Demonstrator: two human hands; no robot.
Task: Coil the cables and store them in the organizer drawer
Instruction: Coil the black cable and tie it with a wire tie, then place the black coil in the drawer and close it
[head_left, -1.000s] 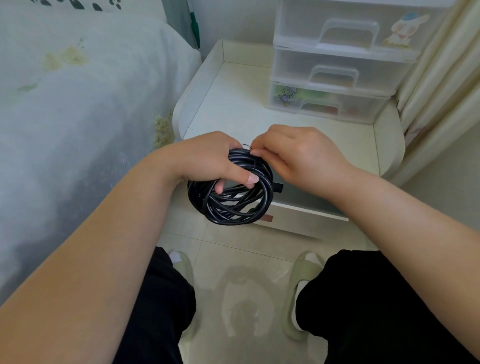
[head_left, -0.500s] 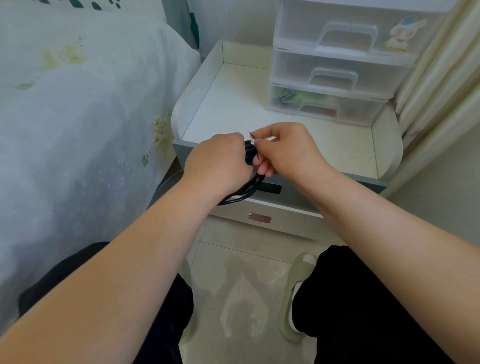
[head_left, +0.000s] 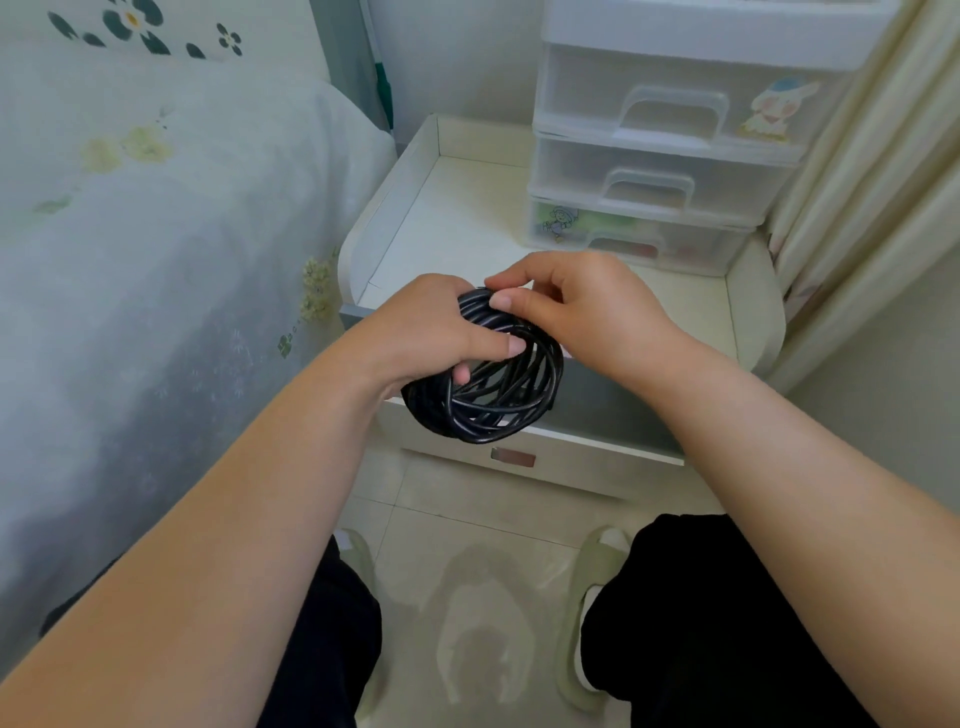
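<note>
Cable: black, glossy, wound into a loose round coil of many loops, strands crossing untidily through the middle. Held in the air in front of the nightstand, just over its front edge. No brand or print legible on it.

Left hand grips the coil's left side, thumb across the top loops, fingertips curled up through the centre. Right hand pinches the top of the coil between thumb and forefinger; whatever sits under the pinch, a tie or a cable end, too small to make out.

Organizer: clear plastic, three drawers, all closed, at the back right of the nightstand top. Cartoon rabbit sticker on the top drawer, a cartoon figure sticker on the bottom one; no readable writing. Contents blurred through the plastic, some green and red in the bottom drawer. Top of the unit cut off by the frame.

Small dark label on the nightstand's front, unreadable.

Bed left, floral cover. Curtain right. Slippers partly hidden by black trouser legs
</note>
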